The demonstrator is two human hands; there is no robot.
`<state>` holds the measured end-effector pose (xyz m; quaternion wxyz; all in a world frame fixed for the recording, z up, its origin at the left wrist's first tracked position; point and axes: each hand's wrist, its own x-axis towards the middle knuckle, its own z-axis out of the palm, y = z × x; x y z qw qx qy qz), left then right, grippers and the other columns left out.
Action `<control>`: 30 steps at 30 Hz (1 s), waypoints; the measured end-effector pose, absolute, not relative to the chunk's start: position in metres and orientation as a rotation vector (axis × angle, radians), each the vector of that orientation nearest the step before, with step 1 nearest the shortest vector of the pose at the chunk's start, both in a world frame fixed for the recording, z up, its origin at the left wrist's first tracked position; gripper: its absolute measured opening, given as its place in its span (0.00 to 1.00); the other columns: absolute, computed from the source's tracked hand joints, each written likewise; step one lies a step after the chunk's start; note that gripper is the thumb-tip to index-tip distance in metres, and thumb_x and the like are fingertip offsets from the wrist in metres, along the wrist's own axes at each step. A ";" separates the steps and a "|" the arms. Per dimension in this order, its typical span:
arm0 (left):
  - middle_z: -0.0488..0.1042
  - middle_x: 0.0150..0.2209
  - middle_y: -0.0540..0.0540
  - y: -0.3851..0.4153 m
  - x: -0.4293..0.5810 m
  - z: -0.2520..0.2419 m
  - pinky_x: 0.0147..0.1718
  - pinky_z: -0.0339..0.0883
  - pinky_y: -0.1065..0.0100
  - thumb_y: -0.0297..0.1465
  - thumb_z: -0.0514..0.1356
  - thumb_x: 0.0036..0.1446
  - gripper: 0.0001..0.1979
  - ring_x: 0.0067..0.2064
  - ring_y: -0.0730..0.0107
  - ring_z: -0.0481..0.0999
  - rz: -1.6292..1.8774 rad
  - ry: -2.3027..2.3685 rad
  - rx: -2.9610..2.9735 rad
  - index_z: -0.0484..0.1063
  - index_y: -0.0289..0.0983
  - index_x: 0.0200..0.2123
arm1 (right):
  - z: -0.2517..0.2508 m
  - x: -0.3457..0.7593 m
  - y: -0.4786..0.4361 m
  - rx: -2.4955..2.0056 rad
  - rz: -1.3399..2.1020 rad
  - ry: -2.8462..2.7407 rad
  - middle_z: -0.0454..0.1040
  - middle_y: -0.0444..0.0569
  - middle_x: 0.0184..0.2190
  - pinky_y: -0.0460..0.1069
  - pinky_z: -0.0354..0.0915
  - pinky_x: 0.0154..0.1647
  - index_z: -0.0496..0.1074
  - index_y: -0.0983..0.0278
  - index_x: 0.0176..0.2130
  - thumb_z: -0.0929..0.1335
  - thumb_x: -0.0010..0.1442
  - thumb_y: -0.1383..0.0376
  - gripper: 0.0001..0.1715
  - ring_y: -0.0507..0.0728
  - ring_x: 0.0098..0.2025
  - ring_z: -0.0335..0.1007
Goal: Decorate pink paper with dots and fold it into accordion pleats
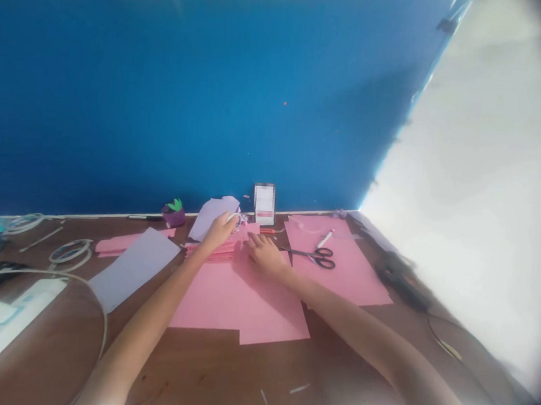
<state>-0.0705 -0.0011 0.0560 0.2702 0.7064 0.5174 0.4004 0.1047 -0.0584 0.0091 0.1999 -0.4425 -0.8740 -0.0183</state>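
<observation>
My left hand [223, 229] reaches to the lavender paper [208, 214] at the back of the desk. Its fingers are closed around something, with a white curved edge and crumpled lavender scraps [242, 219] by the fingertips; what they hold is too blurred to name. My right hand [265, 252] lies flat on pink paper [268, 306], fingers stretched out. Folded pink strips [215, 252] are stacked below my left hand. To the right of my right hand, black-handled scissors [319, 257] and a white marker [326, 237] rest on another pink sheet [353, 275].
A phone [264, 205] stands upright against the blue partition [212, 101], with an orange cutter [267, 230] before it. Leftward are a purple pot with green paper leaves [173, 213], a pale sheet [136, 267], tape rings [70, 251] and a white power strip [16, 321]. A dark tool [403, 281] with a cord lies right.
</observation>
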 end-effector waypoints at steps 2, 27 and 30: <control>0.64 0.18 0.53 -0.003 -0.073 0.062 0.22 0.54 0.71 0.41 0.52 0.59 0.15 0.20 0.73 0.63 1.078 1.429 1.894 0.63 0.37 0.25 | -0.003 0.097 -0.048 -1.312 -0.025 -2.400 0.61 0.60 0.58 0.57 0.59 0.48 0.65 0.67 0.53 0.62 0.58 0.69 0.22 0.65 0.52 0.61; 0.71 0.24 0.49 -0.010 -0.065 0.080 0.26 0.64 0.73 0.44 0.54 0.60 0.17 0.26 0.73 0.70 1.344 1.109 1.607 0.70 0.36 0.38 | -0.003 0.022 -0.066 -1.069 0.182 -2.448 0.68 0.55 0.48 0.51 0.61 0.40 0.65 0.64 0.50 0.62 0.60 0.62 0.18 0.59 0.43 0.65; 0.74 0.30 0.45 -0.006 -0.055 0.063 0.30 0.68 0.71 0.45 0.56 0.58 0.17 0.31 0.70 0.75 1.354 0.973 1.410 0.69 0.36 0.37 | 0.007 0.038 -0.066 -0.966 0.286 -2.469 0.71 0.52 0.46 0.47 0.60 0.35 0.68 0.63 0.46 0.63 0.57 0.66 0.15 0.56 0.39 0.68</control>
